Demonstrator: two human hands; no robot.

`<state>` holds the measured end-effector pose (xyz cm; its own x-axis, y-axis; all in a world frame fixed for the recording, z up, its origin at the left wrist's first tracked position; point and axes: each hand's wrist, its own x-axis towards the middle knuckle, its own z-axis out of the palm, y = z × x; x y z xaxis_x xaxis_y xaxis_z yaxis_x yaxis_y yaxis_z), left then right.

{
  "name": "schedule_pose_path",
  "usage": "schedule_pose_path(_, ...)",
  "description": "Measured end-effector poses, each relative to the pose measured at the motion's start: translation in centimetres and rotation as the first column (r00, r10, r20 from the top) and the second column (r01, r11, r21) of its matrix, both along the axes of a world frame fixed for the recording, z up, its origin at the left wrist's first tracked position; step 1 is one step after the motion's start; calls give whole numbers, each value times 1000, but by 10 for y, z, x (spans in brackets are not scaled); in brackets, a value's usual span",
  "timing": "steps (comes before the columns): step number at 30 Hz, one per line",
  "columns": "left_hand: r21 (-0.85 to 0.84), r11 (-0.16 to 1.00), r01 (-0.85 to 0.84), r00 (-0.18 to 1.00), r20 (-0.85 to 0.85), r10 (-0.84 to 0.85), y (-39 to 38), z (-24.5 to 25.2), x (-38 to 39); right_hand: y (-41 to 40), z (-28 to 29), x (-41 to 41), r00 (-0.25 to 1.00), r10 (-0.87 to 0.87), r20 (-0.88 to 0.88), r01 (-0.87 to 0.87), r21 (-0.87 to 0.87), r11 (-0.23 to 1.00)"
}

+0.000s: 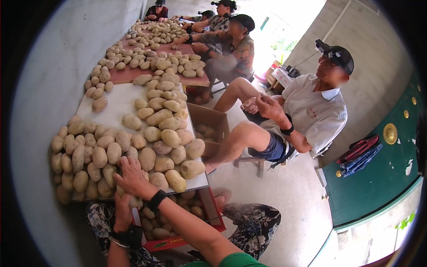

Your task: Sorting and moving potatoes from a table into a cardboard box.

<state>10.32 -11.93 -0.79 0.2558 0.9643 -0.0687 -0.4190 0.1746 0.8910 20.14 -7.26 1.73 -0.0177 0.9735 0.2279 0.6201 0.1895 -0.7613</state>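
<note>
A dense heap of potatoes (99, 157) covers the near left of the white tabletop (115, 88). My right hand (133, 177) reaches over the heap's near edge, its fingertips against potatoes; whether it grips one is hidden under the palm. Just below it, my left hand (123, 208) is at the table's front edge, partly covered by my right hand and wrist. A potato (136, 202) lies against the left palm, past the table edge. Under that edge, a red cardboard box (218, 213) holds more potatoes (160, 233).
A brown cardboard box (213, 116) with potatoes stands beside the table. At right a person (310, 103) sits on a wooden stool (260, 163), knees towards the table. Several people (233, 50) sit along a farther reddish tabletop (125, 76) strewn with potatoes. A wall (43, 133) borders the left.
</note>
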Motion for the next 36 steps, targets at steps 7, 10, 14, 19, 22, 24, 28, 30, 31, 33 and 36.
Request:
schedule_pose_path(7,7,1000,14,999,29,-14,2,-3,-6,1,1,-1,1000,0,2,0,1,1000)
schedule_pose_path(10,172,979,106,987,-138,-83,0,-6,-13,1,-3,-1,1000,-9,-13,9,55,998)
schedule_pose_path(14,209,972,110,988,-129,-84,3,-8,-13,0,1,-2,999,-6,-33,6,14,1000)
schedule_pose_path(19,55,995,82,996,-49,-80,2,6,-3,-1,2,0,999,-28,-18,28,-8,1000)
schedule_pose_path(22,11,998,64,997,43,-64,4,-3,-5,2,-2,0,1000,-17,-12,18,25,1000)
schedule_pose_path(24,-31,989,143,990,19,-142,4,0,-10,3,-5,-1,1000,-7,-11,8,56,998)
schedule_pose_path(28,-23,996,83,997,-2,-83,4,-7,-7,6,-9,1,1000,4,9,-4,60,998)
schedule_pose_path(30,36,995,91,995,-44,-89,3,-6,-10,3,-5,-1,1000,17,4,-17,77,997)
schedule_pose_path(31,32,996,88,995,-45,-86,2,-7,-10,1,-3,-2,1000,7,-4,-7,53,999)
schedule_pose_path(33,22,1000,22,1000,-6,-22,2,-4,-4,1,0,-3,1000,4,-13,-3,30,1000)
schedule_pose_path(36,23,998,54,999,-9,-54,1,5,-2,2,-4,-3,1000,3,-4,-3,48,999)
